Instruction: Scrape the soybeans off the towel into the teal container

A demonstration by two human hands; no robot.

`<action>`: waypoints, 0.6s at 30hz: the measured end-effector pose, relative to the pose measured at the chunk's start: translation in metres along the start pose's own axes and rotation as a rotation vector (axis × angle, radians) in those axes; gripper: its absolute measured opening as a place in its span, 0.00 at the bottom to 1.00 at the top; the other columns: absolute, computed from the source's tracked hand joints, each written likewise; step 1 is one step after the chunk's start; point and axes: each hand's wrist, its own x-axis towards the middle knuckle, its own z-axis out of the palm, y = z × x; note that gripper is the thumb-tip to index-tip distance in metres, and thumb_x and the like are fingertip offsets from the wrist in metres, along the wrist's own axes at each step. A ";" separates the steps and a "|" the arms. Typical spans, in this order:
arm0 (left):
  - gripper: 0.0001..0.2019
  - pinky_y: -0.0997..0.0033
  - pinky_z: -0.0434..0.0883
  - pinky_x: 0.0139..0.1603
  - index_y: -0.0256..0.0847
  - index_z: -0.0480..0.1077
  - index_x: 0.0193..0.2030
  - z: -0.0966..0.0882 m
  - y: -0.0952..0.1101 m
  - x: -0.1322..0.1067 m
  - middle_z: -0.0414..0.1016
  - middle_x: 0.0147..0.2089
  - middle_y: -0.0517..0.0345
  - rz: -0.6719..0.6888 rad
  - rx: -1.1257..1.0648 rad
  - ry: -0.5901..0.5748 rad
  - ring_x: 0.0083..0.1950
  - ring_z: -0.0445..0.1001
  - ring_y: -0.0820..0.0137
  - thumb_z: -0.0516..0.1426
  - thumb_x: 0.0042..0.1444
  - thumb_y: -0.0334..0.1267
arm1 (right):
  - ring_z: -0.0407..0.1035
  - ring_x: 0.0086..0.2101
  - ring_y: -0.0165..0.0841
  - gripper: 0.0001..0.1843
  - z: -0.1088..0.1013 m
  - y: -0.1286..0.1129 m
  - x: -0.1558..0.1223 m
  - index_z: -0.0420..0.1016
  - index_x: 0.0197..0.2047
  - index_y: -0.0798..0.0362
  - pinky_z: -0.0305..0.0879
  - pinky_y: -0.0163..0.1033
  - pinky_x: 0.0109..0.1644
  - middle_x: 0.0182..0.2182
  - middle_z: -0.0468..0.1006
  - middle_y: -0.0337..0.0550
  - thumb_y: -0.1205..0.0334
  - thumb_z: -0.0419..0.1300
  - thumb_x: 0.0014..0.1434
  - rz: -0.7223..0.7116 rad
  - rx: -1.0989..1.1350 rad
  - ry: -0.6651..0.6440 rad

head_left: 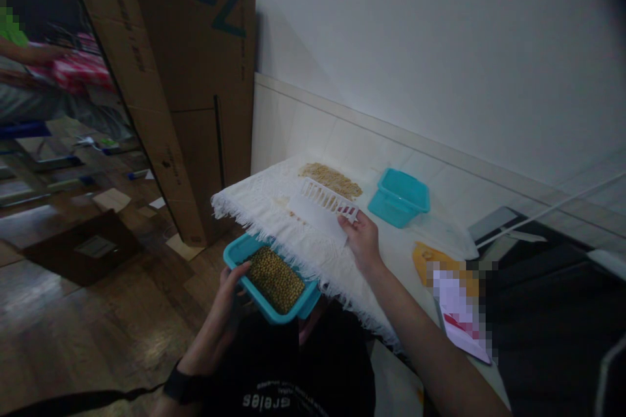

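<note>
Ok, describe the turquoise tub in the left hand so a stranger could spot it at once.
Find the white cloth spread before the wall, then follow it to its near, fringed edge. Just below that edge in the picture, the left hand holds a turquoise tub. Unlike the second tub, standing farther back toward the wall, it contains many small, round, greenish-yellow beans.

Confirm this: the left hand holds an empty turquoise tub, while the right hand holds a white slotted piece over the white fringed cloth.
Not quite: the turquoise tub is not empty. The head view shows many small round beans in it. The rest stands: the left hand holds it, and the right hand holds the white slotted piece over the white fringed cloth.
</note>
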 end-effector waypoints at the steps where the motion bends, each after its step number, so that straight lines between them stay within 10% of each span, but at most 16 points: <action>1: 0.25 0.62 0.78 0.33 0.53 0.70 0.62 0.000 0.000 0.000 0.80 0.48 0.52 -0.001 0.001 0.004 0.39 0.83 0.58 0.68 0.62 0.54 | 0.87 0.51 0.52 0.32 0.000 0.000 -0.001 0.87 0.51 0.51 0.80 0.60 0.64 0.50 0.92 0.53 0.38 0.80 0.52 0.005 0.004 0.008; 18: 0.25 0.63 0.80 0.35 0.53 0.71 0.63 0.003 0.003 -0.004 0.81 0.50 0.52 0.003 0.017 0.019 0.39 0.83 0.60 0.67 0.62 0.53 | 0.88 0.46 0.53 0.38 0.000 -0.009 -0.009 0.87 0.51 0.50 0.83 0.61 0.58 0.47 0.93 0.52 0.34 0.83 0.44 0.124 0.070 -0.002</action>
